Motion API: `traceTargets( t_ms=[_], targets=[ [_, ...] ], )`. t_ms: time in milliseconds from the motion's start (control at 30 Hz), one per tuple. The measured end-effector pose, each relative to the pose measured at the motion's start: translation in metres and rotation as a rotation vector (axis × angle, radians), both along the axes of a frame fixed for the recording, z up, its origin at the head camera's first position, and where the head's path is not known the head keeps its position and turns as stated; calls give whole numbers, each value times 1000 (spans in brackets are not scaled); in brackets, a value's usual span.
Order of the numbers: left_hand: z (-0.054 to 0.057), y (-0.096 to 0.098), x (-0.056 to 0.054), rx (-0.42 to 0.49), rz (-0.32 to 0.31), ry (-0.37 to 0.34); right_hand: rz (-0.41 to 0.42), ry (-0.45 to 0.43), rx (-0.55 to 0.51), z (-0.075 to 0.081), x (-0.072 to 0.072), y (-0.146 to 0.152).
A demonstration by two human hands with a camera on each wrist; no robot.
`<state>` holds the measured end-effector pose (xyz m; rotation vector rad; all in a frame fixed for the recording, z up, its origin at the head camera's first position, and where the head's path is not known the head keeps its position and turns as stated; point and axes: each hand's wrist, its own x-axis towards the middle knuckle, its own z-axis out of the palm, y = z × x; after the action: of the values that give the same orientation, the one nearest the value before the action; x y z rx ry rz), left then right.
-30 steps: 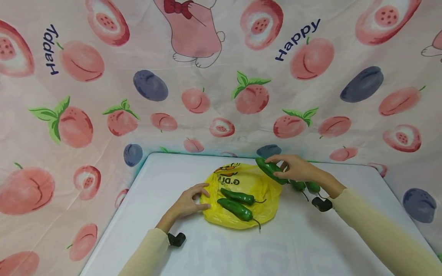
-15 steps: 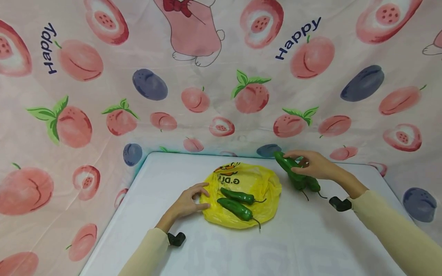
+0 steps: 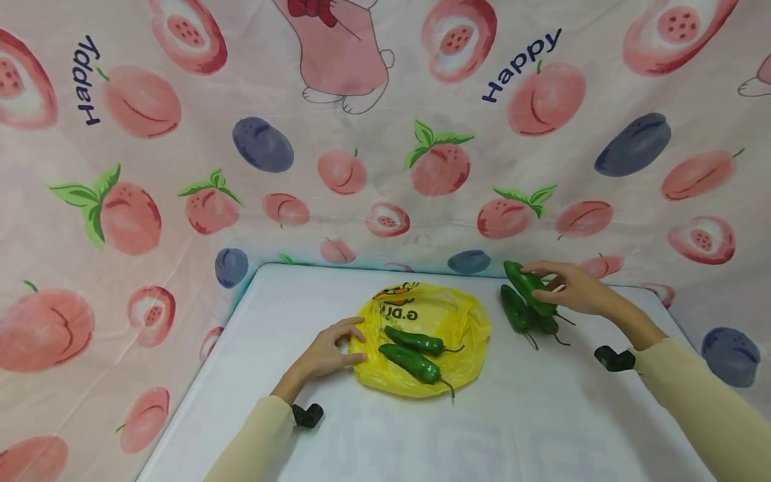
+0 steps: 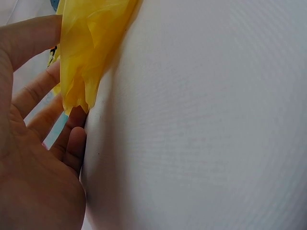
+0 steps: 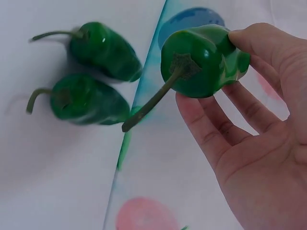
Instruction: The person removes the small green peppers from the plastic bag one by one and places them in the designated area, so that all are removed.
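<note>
My right hand [image 3: 575, 289] pinches a green chili pepper [image 5: 199, 60] between thumb and fingers, its stem pointing toward the wrist camera. In the head view this pepper is close over two other green peppers, the left one [image 3: 514, 308] and the right one [image 3: 547, 324], on the table at the back right. My left hand [image 3: 325, 351] rests at the left edge of a yellow plastic bag [image 3: 464, 309], thumb and fingers spread in a loose curve. In the left wrist view the bag's edge [image 4: 91, 52] overlaps the fingertips. On the bag lie two peppers, an upper [image 3: 412, 341] and a lower one [image 3: 409, 364].
A white table [image 3: 482, 435] carries everything. A pink fruit-print cloth [image 3: 373, 147] hangs right behind its back edge and at both sides. Black wrist devices sit on the left wrist [image 3: 308, 416] and right wrist [image 3: 614, 359].
My right hand has carried the pepper rightward from over the bag's right edge to above the two peppers at the back right. The left hand has stayed at the bag.
</note>
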<state>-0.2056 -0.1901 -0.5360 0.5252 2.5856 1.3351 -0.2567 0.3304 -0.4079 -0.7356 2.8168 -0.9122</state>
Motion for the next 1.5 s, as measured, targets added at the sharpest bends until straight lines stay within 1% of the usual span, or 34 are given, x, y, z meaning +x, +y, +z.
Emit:
traceTargets(
  t_ms=[267,433,733,900,967,1200,1500],
  targets=[
    [-1,-1,-1,11,-6,-3,-61,-23,0,-7,2,21],
    [-1,0,-2,14,-10,-3,-96,-33,-18,-13,4,32],
    [-2,-1,-2,20,-22,1,-174,-70,-49,-31,6,54],
    [-3,-1,-3,20,-26,8,-199,-57,-59,-41,6,65],
    [-3,-1,-3,17,-27,12,-216,-59,-55,-45,6,68],
    [-3,-1,-3,8,-17,11,-268,-110,-77,-58,9,72],
    [-3,-1,-3,-9,-4,15,-300,-156,-120,-75,9,79]
  ],
)
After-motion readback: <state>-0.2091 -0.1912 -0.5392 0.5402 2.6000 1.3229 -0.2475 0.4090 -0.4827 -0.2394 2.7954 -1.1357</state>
